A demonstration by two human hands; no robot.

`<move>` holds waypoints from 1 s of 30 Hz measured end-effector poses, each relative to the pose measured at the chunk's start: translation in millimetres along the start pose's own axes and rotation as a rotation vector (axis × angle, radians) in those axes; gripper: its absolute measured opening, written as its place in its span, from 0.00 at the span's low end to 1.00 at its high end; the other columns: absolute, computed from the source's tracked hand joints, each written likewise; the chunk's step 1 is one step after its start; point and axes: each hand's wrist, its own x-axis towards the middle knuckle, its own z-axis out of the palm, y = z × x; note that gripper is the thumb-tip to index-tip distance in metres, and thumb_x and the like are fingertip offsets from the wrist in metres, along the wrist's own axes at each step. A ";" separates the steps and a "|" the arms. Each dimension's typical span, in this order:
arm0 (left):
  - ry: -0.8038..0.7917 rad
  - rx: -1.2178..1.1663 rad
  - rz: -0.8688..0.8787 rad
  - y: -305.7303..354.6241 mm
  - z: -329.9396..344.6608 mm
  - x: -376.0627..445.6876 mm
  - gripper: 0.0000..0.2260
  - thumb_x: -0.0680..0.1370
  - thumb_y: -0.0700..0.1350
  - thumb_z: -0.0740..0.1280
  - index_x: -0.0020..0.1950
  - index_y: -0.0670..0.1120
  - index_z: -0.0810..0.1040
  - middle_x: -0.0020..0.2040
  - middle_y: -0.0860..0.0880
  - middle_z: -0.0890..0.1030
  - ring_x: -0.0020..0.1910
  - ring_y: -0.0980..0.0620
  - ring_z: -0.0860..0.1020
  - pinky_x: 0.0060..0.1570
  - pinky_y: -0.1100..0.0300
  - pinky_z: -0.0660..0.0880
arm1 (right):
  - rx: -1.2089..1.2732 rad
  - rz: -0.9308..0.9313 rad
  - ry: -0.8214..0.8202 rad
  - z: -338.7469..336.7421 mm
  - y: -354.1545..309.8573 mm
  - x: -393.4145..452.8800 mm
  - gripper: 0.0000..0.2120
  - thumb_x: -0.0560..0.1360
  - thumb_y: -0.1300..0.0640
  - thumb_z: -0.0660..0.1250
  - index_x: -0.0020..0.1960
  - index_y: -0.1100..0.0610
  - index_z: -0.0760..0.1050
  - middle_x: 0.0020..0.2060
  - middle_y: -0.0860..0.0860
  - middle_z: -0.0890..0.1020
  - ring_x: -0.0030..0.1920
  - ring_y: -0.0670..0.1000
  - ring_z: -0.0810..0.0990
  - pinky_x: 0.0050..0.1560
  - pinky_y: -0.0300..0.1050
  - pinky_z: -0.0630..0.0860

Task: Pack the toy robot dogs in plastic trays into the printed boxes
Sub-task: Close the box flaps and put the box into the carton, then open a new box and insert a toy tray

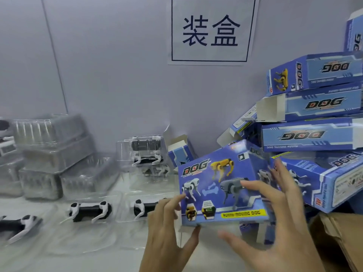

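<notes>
The printed box (224,185) is up off the table, between my hands, in front of the heap of boxes (314,107) on my right. It is thin printed card, so I judge it light and easy to crush; best taken by its edges and corners, not the broad face. A flap hangs open below its lower left corner, though blur makes that uncertain.

My left hand (167,222) holds the box's left edge, fingers on the front face and thumb under the bottom edge. My right hand (275,222) is spread wide, fingers fairly straight, fingertips on the right part of the face; it does not look clamped on.

Toy dogs in clear trays (90,211) lie to my left on the table (117,260), near the box but apart. Those trays look thin, flexible and slippery; I would hold them by the rim. Empty tray stacks (53,150) stand further left.
</notes>
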 end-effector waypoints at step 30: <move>-0.127 -0.939 -0.803 4.3 -33.2 21.4 0.47 0.52 0.69 0.83 0.66 0.53 0.78 0.58 0.53 0.87 0.57 0.50 0.86 0.56 0.48 0.80 | 1.033 1.193 -0.486 42.0 13.7 -20.9 0.31 0.85 0.44 0.55 0.36 0.59 0.87 0.29 0.56 0.85 0.27 0.51 0.85 0.23 0.39 0.77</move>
